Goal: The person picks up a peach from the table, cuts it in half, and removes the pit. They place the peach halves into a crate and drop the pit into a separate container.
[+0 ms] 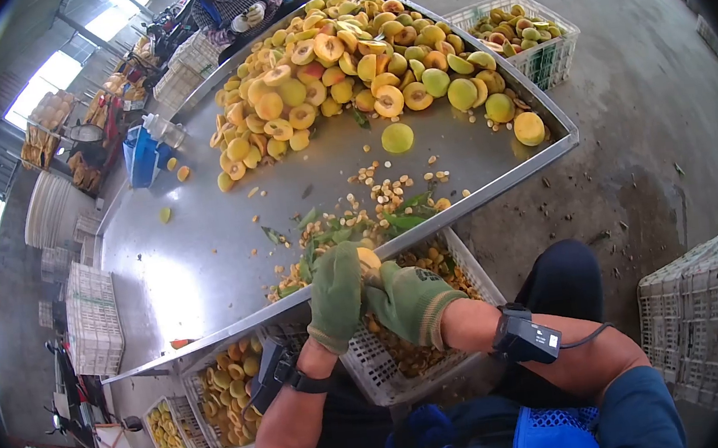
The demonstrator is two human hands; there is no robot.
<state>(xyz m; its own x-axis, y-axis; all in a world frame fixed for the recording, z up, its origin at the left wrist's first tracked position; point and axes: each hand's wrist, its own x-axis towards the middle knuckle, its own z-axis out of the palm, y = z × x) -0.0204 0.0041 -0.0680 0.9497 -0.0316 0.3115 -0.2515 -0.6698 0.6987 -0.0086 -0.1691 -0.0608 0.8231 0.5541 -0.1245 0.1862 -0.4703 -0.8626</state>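
Note:
Both my hands wear green work gloves and meet over the near edge of the metal table. My left hand (336, 295) has its fingers closed around an apricot (369, 260), whose orange flesh shows between the gloves. My right hand (417, 298) is closed against the underside of that fruit; whatever its fingers grip is hidden. Just beyond the gloves, pale pits (388, 193) and green leaves (410, 214) lie on the table. Below my hands stands a white plastic crate (375, 378) holding pits and fruit scraps.
A large heap of whole and halved apricots (326, 74) covers the far side of the metal table (190, 277). Fruit-filled crates stand at the far right (565, 62) and lower left (198, 398). A blue container (140, 158) sits at the left edge. Another person (236, 9) sits beyond.

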